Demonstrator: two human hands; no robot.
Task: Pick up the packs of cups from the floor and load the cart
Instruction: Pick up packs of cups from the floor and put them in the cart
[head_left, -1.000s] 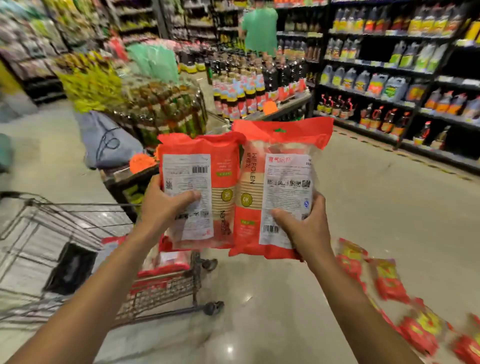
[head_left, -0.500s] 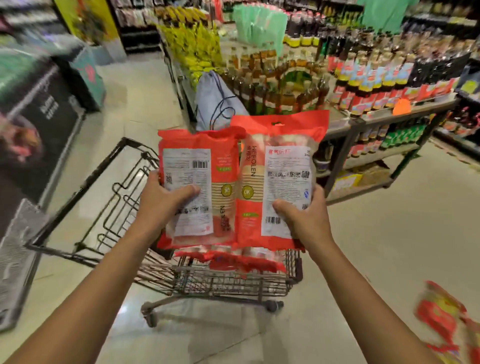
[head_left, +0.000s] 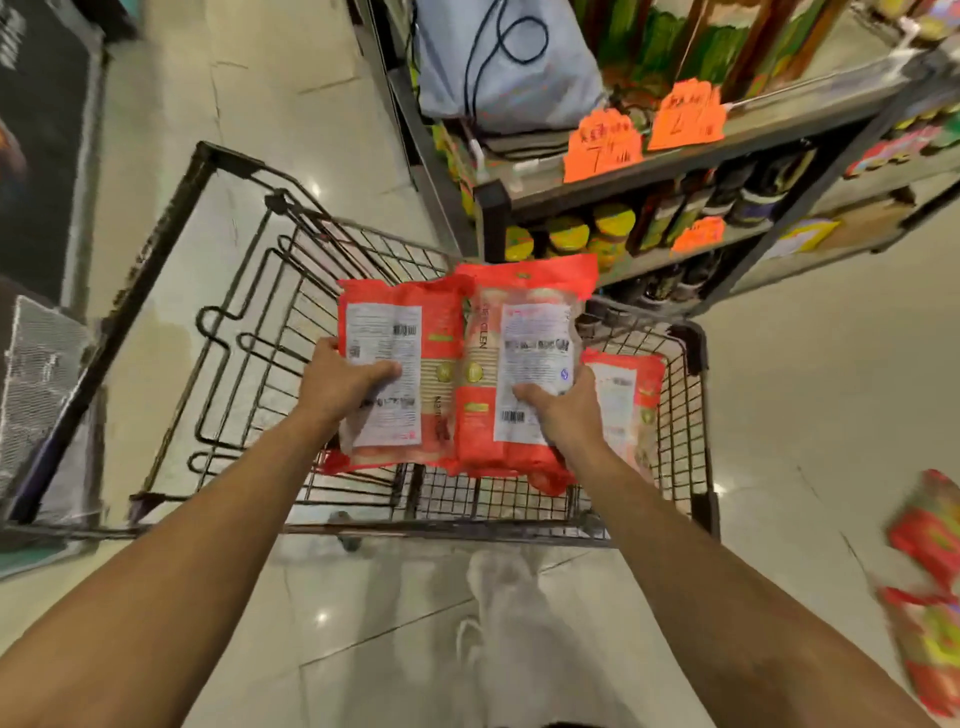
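Gripping left pack (head_left: 400, 374) and right pack (head_left: 519, 364), both hands (head_left: 337, 384) (head_left: 563, 410) hover above the cart (head_left: 441, 530).

Left pack (head_left: 402, 364) beside right pack (head_left: 524, 338), above cart (head_left: 693, 415); third pack (head_left: 631, 395) in cart, right; shelf (head_left: 779, 124) beyond cart.

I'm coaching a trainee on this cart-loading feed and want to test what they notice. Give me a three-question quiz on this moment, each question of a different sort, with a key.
1. True or false: the left hand grips the left pack and the right hand grips the right pack, both over the cart.
2. Where do the unloaded packs lie? A) on the floor, right of the cart; B) on the shelf; C) on the cart's handle.
3. Fill in: beside the right hand, a loaded pack lies in the ____.
Key: 1 true; 2 A; 3 cart.
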